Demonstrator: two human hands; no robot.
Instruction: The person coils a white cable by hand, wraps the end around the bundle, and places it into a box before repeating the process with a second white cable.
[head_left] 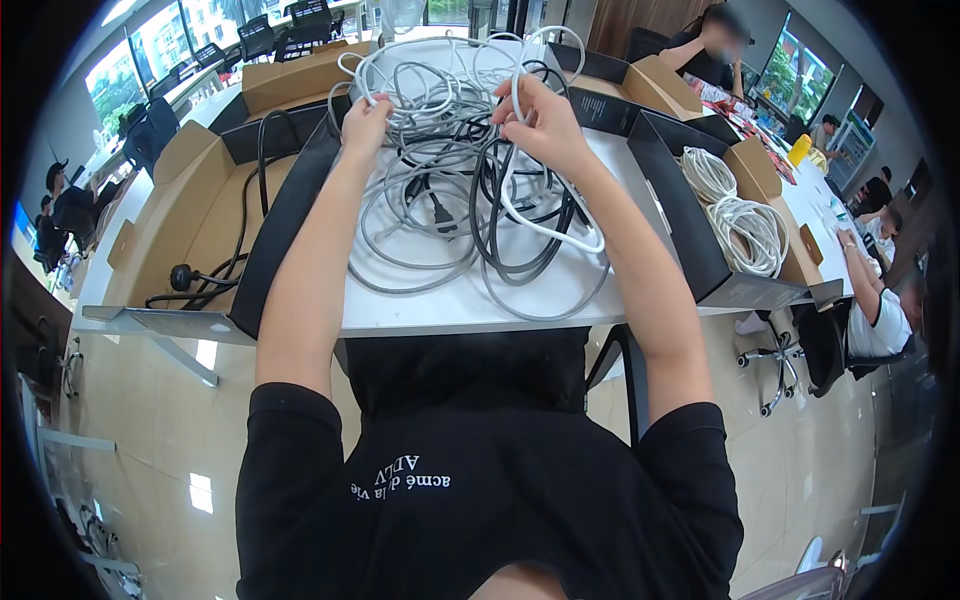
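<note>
A tangled heap of grey, white and black cables [430,180] covers the middle of the white table. At its left side, my left hand [366,124] pinches a light-coloured cable between thumb and fingers. My right hand [548,125] is closed around a white cable [517,85], which loops up above the fingers; a white length [560,236] also hangs below that hand. Black cable loops [487,225] lie just below my right hand. Among the coils rests a black plug end [441,213]. The heap hides where the held cables lead.
An open box [165,215] on the left holds a black cable with a plug [182,278]. In the right box [690,240] lie coiled off-white cables [748,235]. More open boxes stand behind. Several people sit at tables in the background.
</note>
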